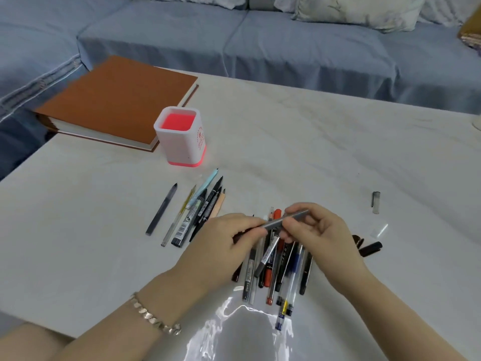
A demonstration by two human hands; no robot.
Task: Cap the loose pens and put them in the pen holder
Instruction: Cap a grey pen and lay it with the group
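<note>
Head view: grey pen [279, 222] pinched between left hand [229, 243] and right hand [316, 230].

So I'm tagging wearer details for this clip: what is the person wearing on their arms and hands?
Both forearms are bare, with no sleeves in view. The left wrist carries a chunky, pale metallic chain bracelet with flat links. The left hand and the right hand are bare: no gloves, and no rings or watch that I can make out. The right wrist has nothing on it.

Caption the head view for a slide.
Both hands, left hand and right hand, hold a grey pen above scattered pens; the pink-and-white pen holder stands empty.
</note>
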